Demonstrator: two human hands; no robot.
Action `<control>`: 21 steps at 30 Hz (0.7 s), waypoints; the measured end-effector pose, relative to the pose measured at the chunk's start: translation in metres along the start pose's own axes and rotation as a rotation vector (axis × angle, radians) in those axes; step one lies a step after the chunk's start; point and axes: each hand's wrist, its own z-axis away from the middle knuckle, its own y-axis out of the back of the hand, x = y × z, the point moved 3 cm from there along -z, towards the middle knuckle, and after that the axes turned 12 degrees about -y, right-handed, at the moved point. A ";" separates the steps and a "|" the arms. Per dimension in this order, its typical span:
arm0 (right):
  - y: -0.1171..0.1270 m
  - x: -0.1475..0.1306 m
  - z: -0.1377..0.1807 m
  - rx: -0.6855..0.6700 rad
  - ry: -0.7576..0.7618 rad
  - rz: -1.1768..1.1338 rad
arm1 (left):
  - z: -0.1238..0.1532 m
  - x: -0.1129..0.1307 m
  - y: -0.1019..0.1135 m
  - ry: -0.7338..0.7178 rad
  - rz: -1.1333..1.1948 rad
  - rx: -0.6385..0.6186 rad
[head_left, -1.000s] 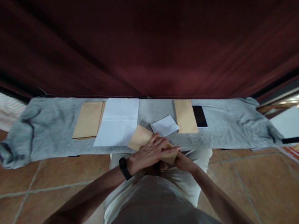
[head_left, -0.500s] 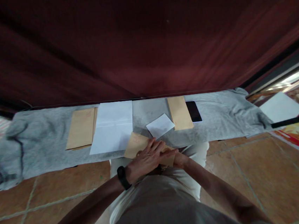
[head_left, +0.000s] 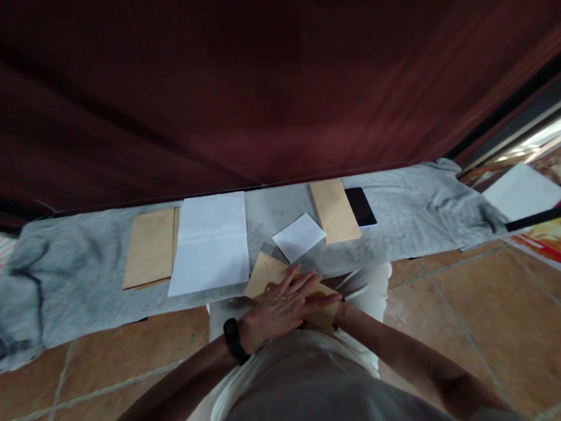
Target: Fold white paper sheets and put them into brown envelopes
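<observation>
A brown paper envelope (head_left: 266, 271) is tilted over my lap at the table's near edge. My left hand (head_left: 289, 299) lies flat across its upper face, fingers stretched out to the right, and wears a black wristband (head_left: 234, 341). At the envelope's right end is my right hand (head_left: 338, 312), gripping it from below; most of its fingers are hidden by the envelope and the left hand. Just beyond the hands a small folded white paper (head_left: 299, 236) rests on the grey cloth. Left of it lies a large white sheet (head_left: 211, 243) with a crease across it.
A stack of brown envelopes (head_left: 149, 249) sits at the left, partly beside the white sheet. Another brown envelope (head_left: 336, 212) lies right of centre, against a dark-screened phone (head_left: 361, 206). Grey cloth (head_left: 419, 204) covers the narrow table, backed by a dark red curtain (head_left: 270, 105).
The envelope has shifted slightly right and turned, its left end now clear of the large white sheet. Both hands have moved a little right and toward me with it.
</observation>
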 end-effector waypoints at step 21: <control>0.005 -0.034 -0.031 -0.057 0.006 1.054 | 0.019 -0.027 -0.017 0.024 0.000 -0.031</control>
